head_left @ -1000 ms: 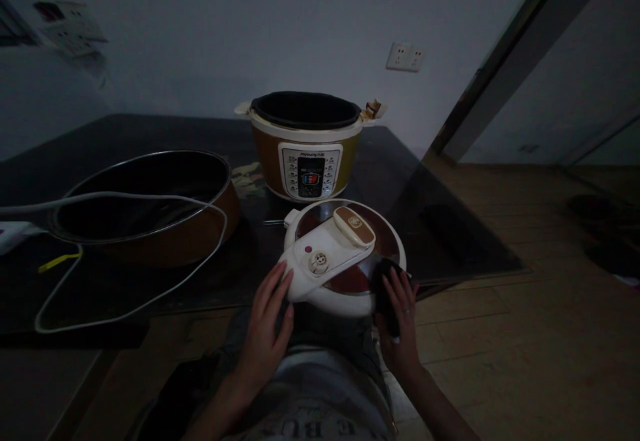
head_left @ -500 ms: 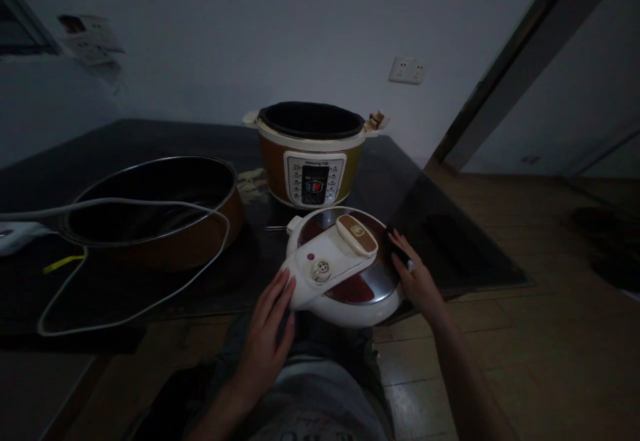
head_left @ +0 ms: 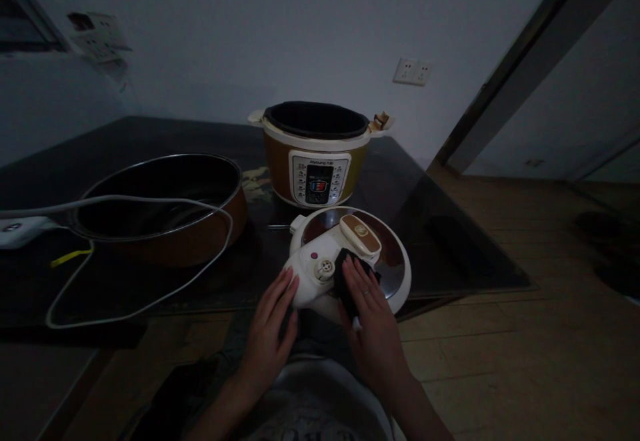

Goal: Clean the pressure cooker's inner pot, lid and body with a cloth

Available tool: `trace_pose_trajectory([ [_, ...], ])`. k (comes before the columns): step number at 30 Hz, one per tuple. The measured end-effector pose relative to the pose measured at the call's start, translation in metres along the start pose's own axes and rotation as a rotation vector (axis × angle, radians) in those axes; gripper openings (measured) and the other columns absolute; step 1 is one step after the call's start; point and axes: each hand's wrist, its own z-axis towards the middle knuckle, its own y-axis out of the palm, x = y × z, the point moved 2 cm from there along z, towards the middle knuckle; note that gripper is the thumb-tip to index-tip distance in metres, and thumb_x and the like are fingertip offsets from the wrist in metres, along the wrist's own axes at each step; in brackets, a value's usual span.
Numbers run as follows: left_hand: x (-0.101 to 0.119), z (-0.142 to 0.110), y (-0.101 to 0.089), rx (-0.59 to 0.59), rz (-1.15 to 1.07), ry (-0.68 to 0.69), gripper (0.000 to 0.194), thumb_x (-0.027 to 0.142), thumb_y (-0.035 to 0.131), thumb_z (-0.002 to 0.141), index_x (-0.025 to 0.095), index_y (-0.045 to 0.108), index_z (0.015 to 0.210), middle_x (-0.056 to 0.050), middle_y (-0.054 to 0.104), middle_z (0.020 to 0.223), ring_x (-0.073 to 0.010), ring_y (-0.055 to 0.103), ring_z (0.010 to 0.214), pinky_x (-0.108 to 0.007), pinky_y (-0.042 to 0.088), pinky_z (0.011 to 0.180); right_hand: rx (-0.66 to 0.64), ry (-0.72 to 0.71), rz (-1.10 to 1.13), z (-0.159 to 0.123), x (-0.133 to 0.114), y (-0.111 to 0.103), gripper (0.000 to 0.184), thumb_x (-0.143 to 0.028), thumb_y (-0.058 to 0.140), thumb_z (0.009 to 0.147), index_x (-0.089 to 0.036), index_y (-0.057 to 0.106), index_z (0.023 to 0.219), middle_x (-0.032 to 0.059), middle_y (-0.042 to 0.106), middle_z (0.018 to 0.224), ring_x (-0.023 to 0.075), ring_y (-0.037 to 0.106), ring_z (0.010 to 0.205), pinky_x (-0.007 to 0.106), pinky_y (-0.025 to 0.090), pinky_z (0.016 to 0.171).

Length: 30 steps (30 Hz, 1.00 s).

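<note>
**Pressing a black cloth (head_left: pixel 342 280) onto a pressure cooker lid (head_left: pixel 395 261) at the table's near edge**

Facing, at far left, a white power strip (head_left: pixel 20 231) and a yellow tag (head_left: pixel 71 258), with a pale cable (head_left: pixel 150 198) looping across the wide brown pot (head_left: pixel 200 244). Probably risking a snag there: dragging the loop with a sleeve or elbow could be tugging at the strip or the pot.

Resting the left hand (head_left: pixel 267 334) on the lid's white arm, keeping the fingers extended and close together, the thumb apart. Facing, beyond the lid, the uncovered Joyoung electric pressure cooker (head_left: pixel 277 161).

Steadying the lid on the dark tabletop (head_left: pixel 440 194), front rim apparently overhanging. Possibly courting a tip or a slide off the edge by pressing too hard at the front.

Laying the right hand (head_left: pixel 375 321) over the cloth, fingers nearly straight and side by side, beside the pressure valve (head_left: pixel 325 269) and the brown-topped handle (head_left: pixel 361 234); not showing clearly whether pinching with the thumb. Perhaps also chancing catching the cloth on the valve and knocking it askew.
</note>
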Motion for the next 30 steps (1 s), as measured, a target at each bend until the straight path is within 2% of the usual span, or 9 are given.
trace_pose_trajectory([
  [2, 0.0, 0.0, 0.0, 0.0, 0.002, -0.003, 0.063, 0.013, 0.045, 0.093, 0.033, 0.026, 0.149, -0.007, 0.04, 0.149, -0.0243, 0.037, 0.139, -0.045, 0.038, 0.11, 0.007, -0.003, 0.069, 0.012, 0.0, -0.002, 0.068, -0.013, 0.042, 0.09, -0.019, 0.016, 0.153, 0.0111, 0.043, 0.148, 0.0233, 0.038, 0.138, 0.049, 0.042, 0.108],
  [5, 0.0, 0.0, 0.001, -0.002, 0.005, -0.004, 0.062, 0.013, 0.045, 0.093, 0.031, 0.026, 0.149, -0.007, 0.039, 0.15, -0.024, 0.035, 0.139, -0.045, 0.037, 0.111, -0.008, -0.018, 0.165, 0.037, 0.003, -0.005, 0.053, -0.018, 0.042, 0.093, -0.018, 0.036, 0.146, 0.0115, 0.053, 0.14, 0.0227, 0.048, 0.131, 0.046, 0.044, 0.106],
  [8, 0.0, 0.0, 0.002, -0.011, 0.005, -0.008, 0.062, 0.012, 0.044, 0.093, 0.03, 0.025, 0.149, -0.008, 0.037, 0.151, -0.0237, 0.034, 0.14, -0.046, 0.036, 0.112, -0.112, -0.057, 0.207, 0.064, 0.003, -0.005, 0.041, -0.024, 0.042, 0.096, -0.014, 0.051, 0.134, 0.0123, 0.06, 0.133, 0.021, 0.055, 0.124, 0.042, 0.044, 0.106],
  [11, -0.002, -0.002, 0.004, -0.024, 0.022, -0.021, 0.062, 0.013, 0.044, 0.093, 0.03, 0.024, 0.149, -0.009, 0.036, 0.152, -0.025, 0.034, 0.14, -0.047, 0.037, 0.111, -0.269, -0.175, 0.139, 0.083, -0.01, -0.002, 0.04, -0.022, 0.05, 0.092, -0.012, 0.055, 0.13, 0.0128, 0.062, 0.13, 0.0206, 0.056, 0.122, 0.039, 0.044, 0.105],
  [13, -0.004, -0.005, 0.006, -0.007, 0.037, -0.017, 0.063, 0.012, 0.044, 0.092, 0.031, 0.025, 0.149, -0.009, 0.037, 0.152, -0.026, 0.036, 0.139, -0.047, 0.04, 0.109, -0.323, -0.265, 0.0, 0.085, -0.022, 0.002, 0.042, -0.018, 0.052, 0.089, -0.009, 0.055, 0.13, 0.015, 0.061, 0.13, 0.0234, 0.055, 0.123, 0.042, 0.042, 0.107],
  [18, -0.008, -0.009, 0.008, 0.062, 0.029, 0.001, 0.07, 0.011, 0.045, 0.09, 0.03, 0.019, 0.152, -0.011, 0.038, 0.151, -0.0273, 0.039, 0.138, -0.049, 0.043, 0.107, -0.171, -0.424, -0.319, 0.06, -0.042, 0.011, 0.041, -0.016, 0.046, 0.091, 0.001, 0.055, 0.128, 0.0208, 0.056, 0.134, 0.0313, 0.053, 0.124, 0.05, 0.037, 0.109],
  [22, -0.007, -0.006, 0.005, 0.052, 0.003, 0.023, 0.071, 0.009, 0.042, 0.089, 0.031, 0.018, 0.152, -0.008, 0.036, 0.154, -0.0246, 0.037, 0.14, -0.047, 0.04, 0.111, -0.11, -0.471, -0.305, 0.034, -0.035, 0.015, 0.045, -0.018, 0.038, 0.095, -0.004, 0.046, 0.137, 0.0129, 0.051, 0.142, 0.0249, 0.044, 0.133, 0.047, 0.031, 0.114],
  [27, -0.003, -0.002, 0.002, 0.015, -0.015, 0.012, 0.066, 0.009, 0.042, 0.091, 0.033, 0.024, 0.15, -0.004, 0.035, 0.155, -0.0216, 0.034, 0.141, -0.045, 0.036, 0.113, -0.078, -0.455, -0.24, 0.006, -0.016, 0.008, 0.049, -0.012, 0.033, 0.094, -0.011, 0.04, 0.143, 0.0027, 0.041, 0.15, 0.0153, 0.029, 0.142, 0.042, 0.001, 0.121],
  [30, -0.002, -0.002, 0.001, -0.004, -0.002, -0.011, 0.063, 0.011, 0.043, 0.092, 0.033, 0.027, 0.149, -0.005, 0.037, 0.153, -0.0217, 0.035, 0.141, -0.046, 0.036, 0.113, -0.053, -0.413, -0.217, -0.009, -0.005, 0.003, 0.054, -0.008, 0.035, 0.088, -0.012, 0.042, 0.141, 0.0036, 0.046, 0.146, 0.0151, 0.031, 0.141, 0.043, 0.0, 0.12],
])
